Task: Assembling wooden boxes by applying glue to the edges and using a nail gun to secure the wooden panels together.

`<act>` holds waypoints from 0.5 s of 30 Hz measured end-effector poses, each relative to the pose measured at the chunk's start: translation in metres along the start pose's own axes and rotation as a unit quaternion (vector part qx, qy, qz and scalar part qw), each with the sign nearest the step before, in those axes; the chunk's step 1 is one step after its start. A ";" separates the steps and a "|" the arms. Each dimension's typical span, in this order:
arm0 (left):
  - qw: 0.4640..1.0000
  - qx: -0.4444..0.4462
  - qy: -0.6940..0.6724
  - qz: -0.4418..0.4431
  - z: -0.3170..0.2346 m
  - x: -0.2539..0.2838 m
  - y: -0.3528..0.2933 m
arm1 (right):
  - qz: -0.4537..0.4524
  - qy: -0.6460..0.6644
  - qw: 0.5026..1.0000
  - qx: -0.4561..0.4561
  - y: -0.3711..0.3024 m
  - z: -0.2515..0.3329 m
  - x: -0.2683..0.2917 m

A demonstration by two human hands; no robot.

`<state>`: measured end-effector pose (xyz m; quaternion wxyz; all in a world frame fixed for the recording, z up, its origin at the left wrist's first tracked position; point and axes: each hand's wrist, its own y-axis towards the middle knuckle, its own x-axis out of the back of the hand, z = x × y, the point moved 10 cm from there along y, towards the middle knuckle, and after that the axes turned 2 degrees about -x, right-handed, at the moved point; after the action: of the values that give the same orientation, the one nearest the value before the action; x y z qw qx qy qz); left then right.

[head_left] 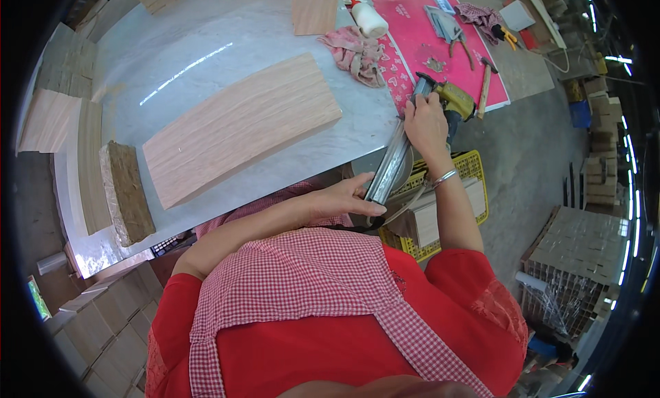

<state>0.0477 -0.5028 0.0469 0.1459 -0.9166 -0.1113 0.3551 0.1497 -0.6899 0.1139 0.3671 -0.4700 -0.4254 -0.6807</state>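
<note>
My right hand [426, 125] grips the yellow nail gun [450, 99] at the table's right edge. Its long silver magazine [390, 165] runs down toward me. My left hand [346, 198] rests against the lower end of that magazine, fingers spread along it. A light wooden panel [240, 126] lies flat on the grey table [206, 47] to the left of both hands.
A rough block [127, 191] and stacked wood boards [65, 133] sit at the table's left. A pink mat [440, 47] holds a hammer [485, 85], pliers, a glue bottle [368, 16] and a rag [357, 54]. A yellow crate [447, 205] with wood pieces stands below the table edge.
</note>
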 end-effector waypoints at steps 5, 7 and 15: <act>0.990 -0.049 0.117 -0.055 -0.010 -0.001 -0.008 | -0.100 0.009 0.994 0.029 0.008 -0.021 0.026; 0.973 -0.104 0.176 -0.106 -0.019 0.005 -0.012 | -0.169 -0.026 0.985 -0.024 -0.002 -0.048 0.042; 0.775 -0.231 0.576 -0.121 -0.058 -0.020 -0.025 | 0.012 0.371 0.864 -0.341 -0.033 -0.167 -0.024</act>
<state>0.0708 -0.4968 0.1085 0.0087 -0.9350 -0.1954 -0.2958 0.0729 -0.8295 0.0504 0.3227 -0.2833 0.0061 -0.9031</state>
